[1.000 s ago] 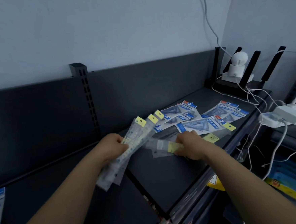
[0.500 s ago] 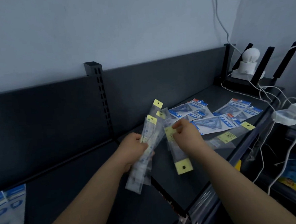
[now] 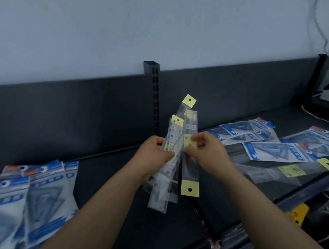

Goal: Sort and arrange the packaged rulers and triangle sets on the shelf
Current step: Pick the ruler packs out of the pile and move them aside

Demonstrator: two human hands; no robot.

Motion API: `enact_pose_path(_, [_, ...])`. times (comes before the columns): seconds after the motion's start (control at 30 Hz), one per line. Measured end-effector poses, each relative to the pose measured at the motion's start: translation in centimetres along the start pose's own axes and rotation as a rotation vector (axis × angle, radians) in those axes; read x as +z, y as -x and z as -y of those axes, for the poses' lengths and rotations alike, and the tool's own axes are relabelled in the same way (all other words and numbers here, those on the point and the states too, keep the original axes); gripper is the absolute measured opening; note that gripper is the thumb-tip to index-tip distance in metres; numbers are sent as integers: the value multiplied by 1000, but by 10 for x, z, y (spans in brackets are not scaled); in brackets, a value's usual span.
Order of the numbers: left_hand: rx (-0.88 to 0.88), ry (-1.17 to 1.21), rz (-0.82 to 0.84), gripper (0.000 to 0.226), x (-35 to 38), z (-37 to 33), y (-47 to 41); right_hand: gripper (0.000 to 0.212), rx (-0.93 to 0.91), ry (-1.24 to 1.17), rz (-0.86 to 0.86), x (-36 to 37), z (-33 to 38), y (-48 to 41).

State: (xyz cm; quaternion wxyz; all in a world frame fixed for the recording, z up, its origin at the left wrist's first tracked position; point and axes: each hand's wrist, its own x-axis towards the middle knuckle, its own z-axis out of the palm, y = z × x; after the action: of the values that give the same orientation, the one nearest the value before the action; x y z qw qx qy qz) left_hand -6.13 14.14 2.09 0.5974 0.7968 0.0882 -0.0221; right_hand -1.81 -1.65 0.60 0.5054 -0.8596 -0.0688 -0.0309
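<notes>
While both hands worked above the shelf, things lay as follows, left to right.

Far left: a pile of triangle sets (image 3: 34, 193) in blue-and-white packs lay overlapping on the dark shelf (image 3: 109, 182).

Left hand: the left hand (image 3: 154, 158) was closed around a fan of packaged rulers (image 3: 170, 159), thumb on the front, fingers behind; the clear sleeves stood tilted, yellow tabs up.

Upright: a slotted post (image 3: 155, 97) stood behind the fan against the back panel.

Right hand: the right hand (image 3: 206, 152) pinched one ruler pack (image 3: 189, 161) between thumb and fingertips, just beside the fan; that pack hung with its yellow tab at the bottom.

Right: loose triangle packs (image 3: 274, 151) lay scattered flat on the shelf.

Near edge, right: a single ruler sleeve (image 3: 291, 171) lay flat in front of them.
</notes>
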Motion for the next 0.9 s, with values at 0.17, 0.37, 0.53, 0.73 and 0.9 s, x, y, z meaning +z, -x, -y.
enact_pose_path(0.17, [-31,48,-151,21,-24,12,42,30,-82,-131,153,28,23,17])
enact_pose_path(0.37, [-61,24,-396,24,-63,32,103,30,-157,-235,345,76,58,49])
enact_pose_path(0.53, [-86,81,-581,22,-106,49,157,30,-217,-268,478,123,101,81])
enact_pose_path(0.73, [-115,81,-773,23,-171,77,234,30,-364,-233,629,195,156,140])
enact_pose_path(0.9, [-172,54,-949,29,-239,110,311,30,-443,-237,750,271,210,205])
